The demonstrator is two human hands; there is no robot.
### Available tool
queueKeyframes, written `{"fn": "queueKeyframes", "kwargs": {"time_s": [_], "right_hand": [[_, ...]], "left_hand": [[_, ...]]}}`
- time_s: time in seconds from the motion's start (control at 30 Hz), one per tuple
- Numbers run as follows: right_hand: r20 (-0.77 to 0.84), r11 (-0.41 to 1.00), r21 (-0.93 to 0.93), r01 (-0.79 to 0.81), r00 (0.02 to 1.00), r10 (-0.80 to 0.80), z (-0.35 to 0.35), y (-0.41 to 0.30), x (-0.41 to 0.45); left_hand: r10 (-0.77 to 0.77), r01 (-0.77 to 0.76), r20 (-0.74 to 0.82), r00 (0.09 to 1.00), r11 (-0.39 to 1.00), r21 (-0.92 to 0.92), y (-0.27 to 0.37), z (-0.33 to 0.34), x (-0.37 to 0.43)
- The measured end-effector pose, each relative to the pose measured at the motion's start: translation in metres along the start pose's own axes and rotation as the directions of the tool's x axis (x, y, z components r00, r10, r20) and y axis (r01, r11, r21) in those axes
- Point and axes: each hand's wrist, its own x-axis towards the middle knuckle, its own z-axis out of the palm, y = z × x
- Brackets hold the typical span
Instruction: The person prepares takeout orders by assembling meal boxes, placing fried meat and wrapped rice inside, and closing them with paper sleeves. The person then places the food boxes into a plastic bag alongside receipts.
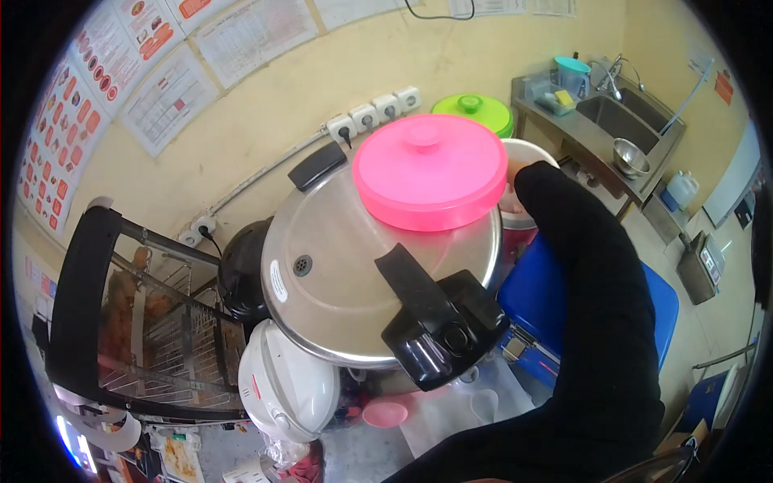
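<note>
My right arm, in a black sleeve, curves up past a large cooker with a steel lid (350, 290) and black latch handle (444, 329). It ends at a tall bucket (534, 147) with a white inside and a pinkish-red outside. Just a sliver of my right hand (514, 170) shows at the bucket's mouth; its fingers are hidden, so I cannot tell what they hold. Pale pinkish contents (512, 202) are partly visible inside. A bright pink plastic lid (430, 172) rests on the cooker's steel lid, beside the bucket. My left hand is out of view.
A lime-green lid (474, 111) is behind the bucket; a blue cool box (537, 290) stands under my arm. Left are a white rice cooker (290, 380) and a glass display warmer (163, 326) holding fried food. A steel sink (622, 118) is at the far right.
</note>
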Motion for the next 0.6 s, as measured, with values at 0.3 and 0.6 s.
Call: {"fn": "queueKeyframes", "kwargs": {"time_s": [0.3,0.6], "right_hand": [[0.144,1.0,-0.005,-0.005,0.989,0.006,0.012,-0.005,0.006],[0.255,0.996,0.084,-0.013,0.967,-0.008,0.0,-0.004,-0.018]], "left_hand": [[0.063,-0.054,-0.061,0.996,0.988,0.145,-0.039,-0.006,0.003],[0.232,-0.2,-0.105,0.967,0.946,0.255,-0.098,-0.044,0.001]]}}
